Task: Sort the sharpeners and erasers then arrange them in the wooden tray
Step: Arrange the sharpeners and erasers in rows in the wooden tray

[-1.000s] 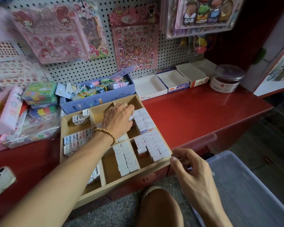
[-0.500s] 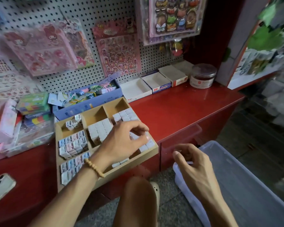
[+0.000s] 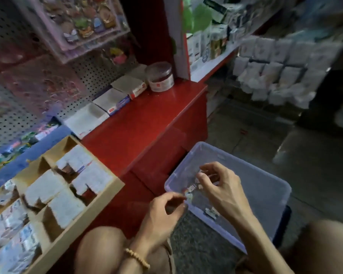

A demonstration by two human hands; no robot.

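Observation:
The wooden tray (image 3: 99, 202) sits at the left on the red counter (image 3: 139, 123), its compartments packed with rows of white erasers (image 3: 44, 188) and printed sharpeners (image 3: 10, 220). A clear plastic bin (image 3: 265, 186) stands on the floor to the right, with a few small loose pieces (image 3: 211, 211) in its near corner. My right hand (image 3: 220, 186) reaches into the bin, fingers curled down over more small pieces (image 3: 192, 187); blur hides whether it pinches one. My left hand (image 3: 162, 212) hovers at the bin's near rim, loosely curled, with nothing seen in it.
White open boxes (image 3: 119, 95) and a lidded jar (image 3: 160, 77) line the back of the counter. A blue box (image 3: 38, 147) sits behind the tray. My knees (image 3: 99, 252) are below the hands. Shelves of packets fill the right side. The whole view is blurred.
The view has swung right. My left hand has left the tray and come to the bin's rim. My right hand has moved from beside the counter down into the bin.

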